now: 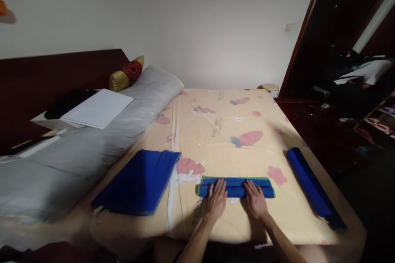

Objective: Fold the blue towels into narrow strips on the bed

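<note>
A blue cloth with green edging (236, 188), folded into a narrow strip, lies crosswise near the front of the bed. My left hand (217, 199) rests on its left part, palm down with the fingers stretched out. On the right part lies my right hand (256, 199), also flat, its fingers pointing away from me. To the left, another blue cloth (138, 185) is spread as a flat rectangle with a white tag at its near corner. A third blue cloth (310, 185), long and narrow like a roll, lies along the bed's right side.
The bed (216, 152) has a yellow sheet with carrot and flower prints. Grey bedding (123, 123) runs along the left, bearing a white box lid (98, 109) and a red-and-gold bolster (129, 74). Beyond the far edge stands a stool (270, 87). A shoe rack (379, 125) is at right.
</note>
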`<action>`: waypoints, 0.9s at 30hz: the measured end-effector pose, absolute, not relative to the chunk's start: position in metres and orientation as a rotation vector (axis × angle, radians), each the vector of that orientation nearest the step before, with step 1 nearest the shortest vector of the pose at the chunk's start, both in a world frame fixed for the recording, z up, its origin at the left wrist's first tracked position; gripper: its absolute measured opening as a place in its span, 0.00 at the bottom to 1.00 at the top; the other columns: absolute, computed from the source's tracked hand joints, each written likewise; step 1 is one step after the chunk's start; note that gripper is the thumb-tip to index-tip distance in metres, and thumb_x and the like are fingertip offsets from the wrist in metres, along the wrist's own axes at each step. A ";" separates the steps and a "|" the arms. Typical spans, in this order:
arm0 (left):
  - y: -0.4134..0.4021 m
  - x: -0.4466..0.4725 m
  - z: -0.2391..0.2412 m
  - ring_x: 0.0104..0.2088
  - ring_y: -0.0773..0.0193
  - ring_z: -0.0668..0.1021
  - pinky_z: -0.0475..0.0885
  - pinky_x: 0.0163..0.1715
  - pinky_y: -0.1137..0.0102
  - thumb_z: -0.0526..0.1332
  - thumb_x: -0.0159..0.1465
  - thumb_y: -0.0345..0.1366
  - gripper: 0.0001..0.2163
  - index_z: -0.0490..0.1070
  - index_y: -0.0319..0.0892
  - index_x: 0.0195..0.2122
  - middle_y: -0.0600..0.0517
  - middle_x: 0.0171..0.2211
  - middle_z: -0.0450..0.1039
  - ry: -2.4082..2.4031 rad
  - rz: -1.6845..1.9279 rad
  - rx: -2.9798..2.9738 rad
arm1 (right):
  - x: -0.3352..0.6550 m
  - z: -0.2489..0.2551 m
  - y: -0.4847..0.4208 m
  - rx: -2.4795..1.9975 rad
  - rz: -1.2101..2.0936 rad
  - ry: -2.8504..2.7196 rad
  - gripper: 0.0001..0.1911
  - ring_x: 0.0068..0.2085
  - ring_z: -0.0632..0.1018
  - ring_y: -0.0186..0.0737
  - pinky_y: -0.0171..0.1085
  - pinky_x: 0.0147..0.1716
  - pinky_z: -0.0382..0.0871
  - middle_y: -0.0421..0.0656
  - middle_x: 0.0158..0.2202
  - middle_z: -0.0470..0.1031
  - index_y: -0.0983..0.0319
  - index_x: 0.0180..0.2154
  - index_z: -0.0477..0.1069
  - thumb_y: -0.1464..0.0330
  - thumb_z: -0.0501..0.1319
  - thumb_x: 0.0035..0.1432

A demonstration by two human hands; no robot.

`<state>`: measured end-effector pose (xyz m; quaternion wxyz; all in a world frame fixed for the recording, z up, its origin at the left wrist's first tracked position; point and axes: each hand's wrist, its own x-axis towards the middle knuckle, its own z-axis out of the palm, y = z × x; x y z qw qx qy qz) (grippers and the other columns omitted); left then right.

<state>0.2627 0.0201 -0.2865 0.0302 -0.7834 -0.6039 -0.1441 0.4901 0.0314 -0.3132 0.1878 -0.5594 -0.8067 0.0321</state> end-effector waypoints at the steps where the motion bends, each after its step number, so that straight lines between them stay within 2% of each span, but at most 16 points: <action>1: 0.022 0.276 -0.288 0.63 0.62 0.66 0.63 0.61 0.59 0.45 0.70 0.40 0.22 0.54 0.49 0.65 0.52 0.63 0.64 -1.819 -0.446 -2.457 | 0.478 -0.312 0.032 -1.532 0.107 -2.309 0.24 0.65 0.63 0.40 0.46 0.62 0.56 0.41 0.64 0.63 0.55 0.62 0.59 0.61 0.44 0.67; 3: 0.026 0.290 -0.290 0.63 0.64 0.67 0.64 0.60 0.61 0.46 0.69 0.41 0.22 0.54 0.53 0.64 0.54 0.63 0.65 -1.773 -0.447 -2.504 | 0.465 -0.308 0.035 -1.493 0.129 -2.349 0.24 0.64 0.64 0.38 0.45 0.62 0.56 0.39 0.64 0.63 0.52 0.62 0.58 0.59 0.45 0.67; 7: 0.029 0.259 -0.289 0.62 0.59 0.67 0.65 0.58 0.56 0.45 0.70 0.43 0.22 0.53 0.51 0.65 0.51 0.64 0.63 -1.845 -0.434 -2.453 | 0.496 -0.305 0.043 -1.589 0.131 -2.302 0.27 0.64 0.64 0.44 0.51 0.62 0.56 0.44 0.63 0.64 0.56 0.62 0.58 0.55 0.44 0.67; 10: 0.026 0.217 -0.285 0.64 0.56 0.65 0.60 0.60 0.53 0.44 0.70 0.44 0.24 0.49 0.50 0.66 0.50 0.66 0.59 -1.925 -0.408 -2.386 | 0.541 -0.306 0.046 -1.680 0.119 -2.246 0.29 0.65 0.63 0.47 0.52 0.61 0.56 0.48 0.64 0.62 0.59 0.63 0.57 0.53 0.44 0.66; 13: 0.023 0.197 -0.285 0.65 0.58 0.63 0.56 0.62 0.54 0.44 0.70 0.45 0.24 0.47 0.52 0.67 0.52 0.66 0.58 -1.968 -0.380 -2.348 | 0.563 -0.310 0.045 -1.702 0.118 -2.243 0.30 0.65 0.62 0.45 0.49 0.61 0.55 0.47 0.65 0.60 0.59 0.64 0.55 0.53 0.45 0.66; 21: 0.027 0.198 -0.284 0.64 0.61 0.64 0.55 0.62 0.57 0.44 0.70 0.45 0.23 0.50 0.53 0.66 0.53 0.67 0.58 -1.972 -0.332 -2.384 | 0.558 -0.317 0.046 -1.697 0.076 -2.240 0.28 0.66 0.61 0.43 0.48 0.61 0.53 0.46 0.66 0.59 0.59 0.64 0.55 0.55 0.45 0.67; 27: 0.018 0.211 -0.279 0.64 0.55 0.64 0.55 0.61 0.50 0.46 0.69 0.41 0.23 0.54 0.49 0.65 0.48 0.66 0.59 -1.950 -0.377 -2.276 | 0.557 -0.308 0.041 -1.664 0.004 -2.236 0.27 0.65 0.62 0.46 0.50 0.61 0.53 0.46 0.65 0.61 0.58 0.63 0.57 0.56 0.46 0.66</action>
